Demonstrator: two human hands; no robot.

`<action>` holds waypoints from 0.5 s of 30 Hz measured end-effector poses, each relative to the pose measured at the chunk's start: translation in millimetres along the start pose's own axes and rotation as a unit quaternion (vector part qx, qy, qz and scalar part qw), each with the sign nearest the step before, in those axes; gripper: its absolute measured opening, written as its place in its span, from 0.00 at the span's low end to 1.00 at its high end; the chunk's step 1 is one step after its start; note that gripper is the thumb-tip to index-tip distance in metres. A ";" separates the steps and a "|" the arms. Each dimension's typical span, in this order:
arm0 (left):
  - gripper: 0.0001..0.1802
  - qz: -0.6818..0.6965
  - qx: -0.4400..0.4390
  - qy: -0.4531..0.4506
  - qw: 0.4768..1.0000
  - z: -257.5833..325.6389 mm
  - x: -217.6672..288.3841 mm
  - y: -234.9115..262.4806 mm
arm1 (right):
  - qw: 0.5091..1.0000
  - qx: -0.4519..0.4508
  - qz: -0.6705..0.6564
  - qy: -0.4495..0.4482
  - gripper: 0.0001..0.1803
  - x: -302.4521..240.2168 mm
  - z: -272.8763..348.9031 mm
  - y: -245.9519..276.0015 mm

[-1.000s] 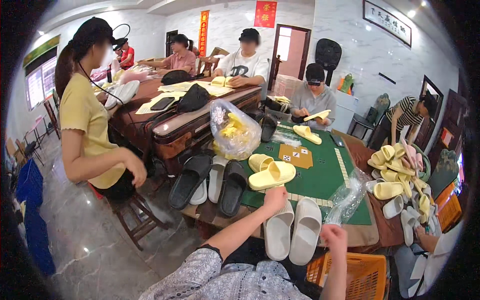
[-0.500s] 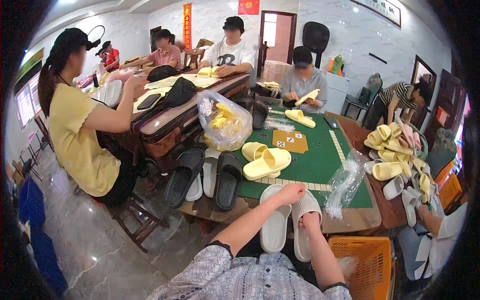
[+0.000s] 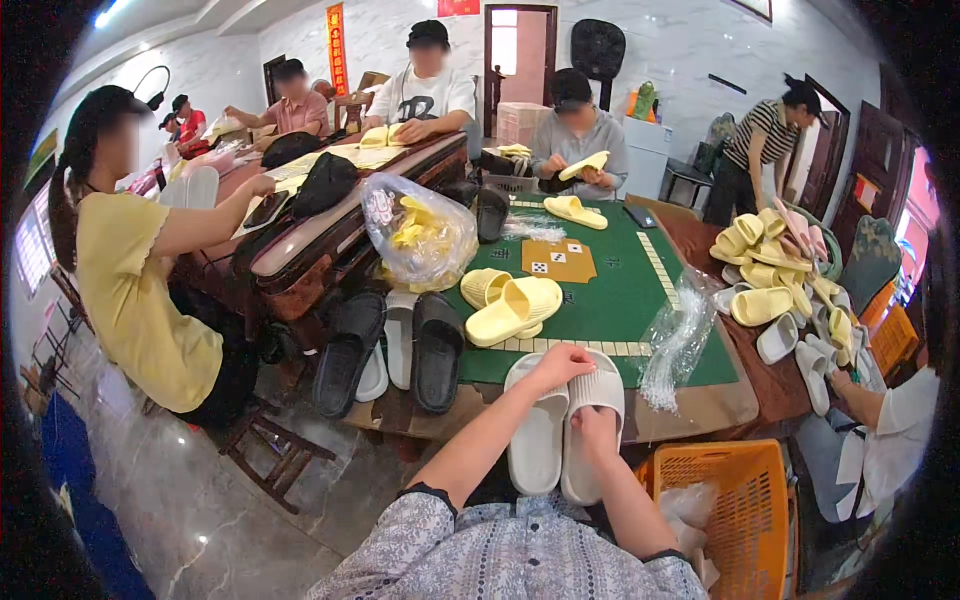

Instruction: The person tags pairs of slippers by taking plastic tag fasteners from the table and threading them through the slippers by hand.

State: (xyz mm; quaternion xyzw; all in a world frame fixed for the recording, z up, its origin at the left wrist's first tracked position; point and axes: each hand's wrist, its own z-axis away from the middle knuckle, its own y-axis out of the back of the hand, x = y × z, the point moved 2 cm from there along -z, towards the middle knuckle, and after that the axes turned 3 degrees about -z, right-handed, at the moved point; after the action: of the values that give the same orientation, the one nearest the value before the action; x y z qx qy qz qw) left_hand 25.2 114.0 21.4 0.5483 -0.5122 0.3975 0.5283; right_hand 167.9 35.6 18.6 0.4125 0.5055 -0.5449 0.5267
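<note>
A pair of white ridged slippers [image 3: 540, 440] lies side by side at the near edge of the green-topped table [image 3: 620, 290]. My left hand [image 3: 560, 368] rests on the toe end of the left slipper, fingers curled over it. My right hand [image 3: 597, 425] grips the side of the right slipper lower down. Just beyond lies a pair of pale yellow slippers [image 3: 515, 305]. To the left lie black slippers [image 3: 438, 345] and a white one [image 3: 400, 335] between them.
A clear bag of yellow slippers [image 3: 420, 235] stands on the table's left. Crumpled clear plastic [image 3: 675, 345] lies right of my hands. An orange basket [image 3: 745, 510] sits at my right. A heap of slippers [image 3: 775, 275] is on the right. Several people work around the tables.
My right hand rose from below and took hold of the right white slipper. My left hand moved from near the yellow pair onto the white slippers' toe end.
</note>
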 end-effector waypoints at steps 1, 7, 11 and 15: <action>0.08 -0.007 0.019 -0.008 1.000 -0.7 -5.4 0.8 | 1.000 -0.015 0.016 -0.016 0.06 -4.7 3.5 0.6; 0.11 0.029 0.143 0.004 0.989 0.2 -6.8 7.4 | 0.993 -0.115 0.005 0.009 0.07 0.8 2.4 13.1; 0.10 0.141 0.194 0.003 0.971 10.1 -2.2 15.0 | 0.920 -0.157 0.315 0.175 0.21 -37.9 22.7 30.0; 0.10 0.158 0.190 -0.025 0.969 9.4 9.9 18.6 | 0.867 -0.062 0.433 0.238 0.17 -89.0 6.0 33.4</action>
State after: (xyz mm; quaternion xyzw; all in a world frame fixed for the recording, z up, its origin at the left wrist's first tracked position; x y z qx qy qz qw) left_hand 7.5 104.8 33.0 0.5604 -0.5208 0.5519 0.3319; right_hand 210.8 45.8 103.0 0.6742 0.4186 -0.1146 0.5976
